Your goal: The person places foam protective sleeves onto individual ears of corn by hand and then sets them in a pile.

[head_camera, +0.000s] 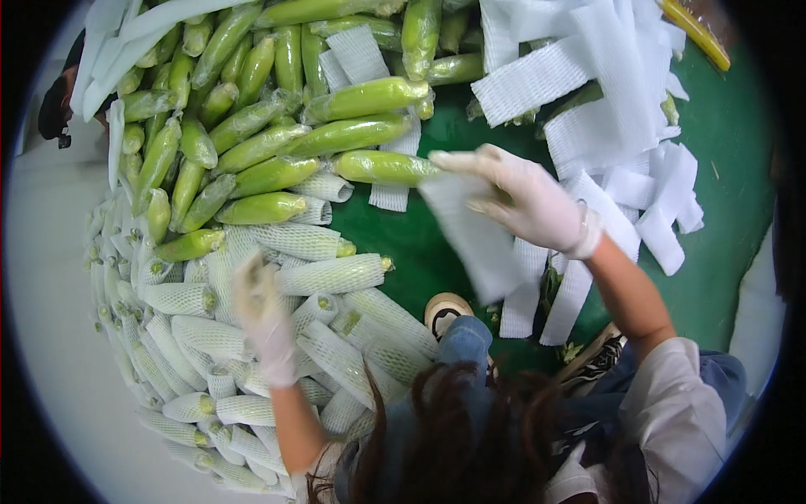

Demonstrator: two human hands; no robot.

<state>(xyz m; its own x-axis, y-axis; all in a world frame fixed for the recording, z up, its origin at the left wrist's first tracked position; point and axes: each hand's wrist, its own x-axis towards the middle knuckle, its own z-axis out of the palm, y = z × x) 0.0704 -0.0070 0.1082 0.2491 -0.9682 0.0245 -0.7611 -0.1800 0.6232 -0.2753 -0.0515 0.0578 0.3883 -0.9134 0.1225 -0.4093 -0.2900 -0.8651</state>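
Observation:
My right hand (pixel 532 198), in a thin white glove, has a flat white foam net sleeve (pixel 475 242) at its fingers and thumb; the sleeve is blurred. Just beyond its fingertips lies an ear of corn (pixel 384 167) in green husk and clear plastic film. My left hand (pixel 267 321), also gloved and motion-blurred, is over a pile of corn ears in foam net sleeves (pixel 211 334). Whether its fingers hold anything is unclear. Above this pile, film-wrapped corn ears (pixel 264 138) lie heaped without sleeves.
Loose flat foam sleeves (pixel 604 120) are strewn at the upper right. A yellow handle-like object (pixel 696 34) lies at the top right on the green floor covering (pixel 724 132). My shoe (pixel 447 310) rests near the sleeved pile. Another person (pixel 63 104) is partly visible at the left.

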